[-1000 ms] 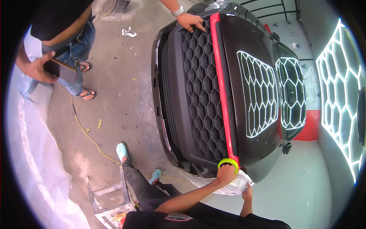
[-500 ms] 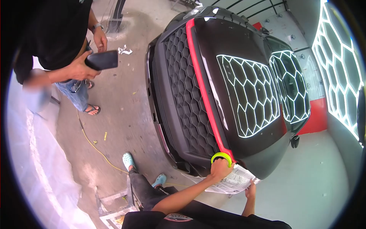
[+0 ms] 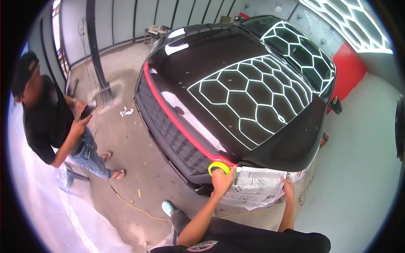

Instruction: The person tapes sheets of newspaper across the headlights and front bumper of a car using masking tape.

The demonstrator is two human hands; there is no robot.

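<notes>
Neon-yellow ring [image 3: 218,164] in curled left grip [image 3: 222,180], printed newspaper [image 3: 255,182] pinched by right grip [image 3: 288,189]

You wear a black short-sleeved shirt [image 3: 261,238] with a pink-and-white badge [image 3: 203,246], dark trousers [image 3: 180,221] and a pale blue clog [image 3: 168,208].

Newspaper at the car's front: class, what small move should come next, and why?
Probably press the newspaper against the car near the tape roll: the left hand holds that roll beside its left edge; the right hand holds its right side.
</notes>
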